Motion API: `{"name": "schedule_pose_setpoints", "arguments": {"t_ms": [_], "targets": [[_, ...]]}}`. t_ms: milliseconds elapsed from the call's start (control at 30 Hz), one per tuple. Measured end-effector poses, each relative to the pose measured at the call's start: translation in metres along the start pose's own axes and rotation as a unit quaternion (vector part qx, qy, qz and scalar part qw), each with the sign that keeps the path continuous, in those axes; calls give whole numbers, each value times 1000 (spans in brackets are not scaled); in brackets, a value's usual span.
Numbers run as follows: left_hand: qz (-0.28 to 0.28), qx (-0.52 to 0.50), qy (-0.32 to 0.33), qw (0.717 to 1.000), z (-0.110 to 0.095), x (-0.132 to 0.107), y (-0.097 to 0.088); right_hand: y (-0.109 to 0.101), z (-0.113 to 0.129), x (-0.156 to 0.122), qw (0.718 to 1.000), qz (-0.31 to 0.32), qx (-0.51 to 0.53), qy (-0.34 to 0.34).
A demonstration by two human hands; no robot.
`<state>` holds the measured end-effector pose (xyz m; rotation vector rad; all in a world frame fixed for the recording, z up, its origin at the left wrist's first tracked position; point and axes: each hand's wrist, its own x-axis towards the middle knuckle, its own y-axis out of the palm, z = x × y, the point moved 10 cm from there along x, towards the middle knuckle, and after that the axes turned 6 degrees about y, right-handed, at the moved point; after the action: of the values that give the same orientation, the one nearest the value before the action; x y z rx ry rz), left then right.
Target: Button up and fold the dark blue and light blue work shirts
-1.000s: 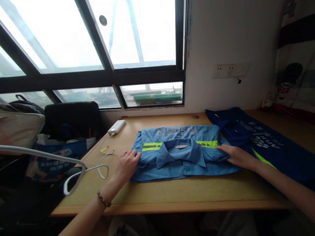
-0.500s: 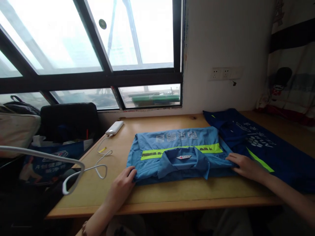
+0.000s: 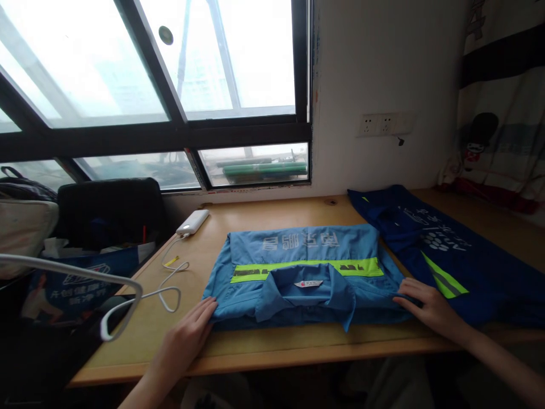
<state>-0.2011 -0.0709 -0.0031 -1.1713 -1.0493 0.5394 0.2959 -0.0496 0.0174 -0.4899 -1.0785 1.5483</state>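
Note:
A light blue work shirt (image 3: pixel 244 304) lies folded on the table, its collar towards me. A neon yellow band (image 3: pixel 251 271) crosses it below silver lettering. At the shirt's left corner, my left hand (image 3: pixel 187 329) rests with fingers stretched out on the cloth; its thumb is hidden. My right hand (image 3: pixel 430 307) pinches the shirt's right edge between thumb and fingers. A dark blue garment (image 3: pixel 481 267) with white print and a yellow-grey stripe lies beyond the right hand, beside the shirt.
On the wooden table (image 3: pixel 255 355), a white power bank (image 3: pixel 193 223) stands left of the shirt with a white cable (image 3: pixel 170 288) trailing off the left edge. A black chair (image 3: pixel 110 210) and a blue printed bag (image 3: pixel 85 284) are at the left. Window and wall rise behind the table.
My left hand has slid outward to the left, its fingers now flatter on the shirt's corner. The shirt looks spread slightly wider. My right hand still grips the right edge.

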Motion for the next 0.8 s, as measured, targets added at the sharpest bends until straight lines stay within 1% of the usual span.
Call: {"name": "schedule_pose_setpoints", "arguments": {"t_ms": [133,233,300,367,400,433,467,500,567,633,700,733,800], "targets": [[-12,7,24,1000,-4,-4,-4,-3,-5,-9,999,-36,36,18],[-4,20,38,999,-13,0,-12,-13,1,-2,998,-36,45,31],[4,20,37,999,-19,12,-20,-28,8,12,997,-55,19,55],[8,5,23,1000,-23,30,-28,-42,17,32,993,-89,-20,76],[9,-5,11,1000,-24,40,-31,-46,24,42,991,-104,-37,77],[10,-15,-1,1000,-24,51,-31,-45,31,51,990,-112,-54,69],[14,-21,-14,1000,-24,60,-28,-40,37,59,989,-113,-74,55],[20,-23,-25,999,-23,67,-24,-30,42,64,988,-107,-99,40],[43,-11,-53,998,-18,73,-8,-1,42,67,984,-80,-157,31],[73,11,-88,993,-9,67,10,28,27,61,977,-46,-200,53],[97,22,-111,989,-2,55,23,48,12,52,975,-25,-210,69],[102,22,-116,988,0,49,26,53,7,48,976,-21,-206,70],[102,15,-115,988,1,41,28,57,4,43,979,-20,-193,60]]}}
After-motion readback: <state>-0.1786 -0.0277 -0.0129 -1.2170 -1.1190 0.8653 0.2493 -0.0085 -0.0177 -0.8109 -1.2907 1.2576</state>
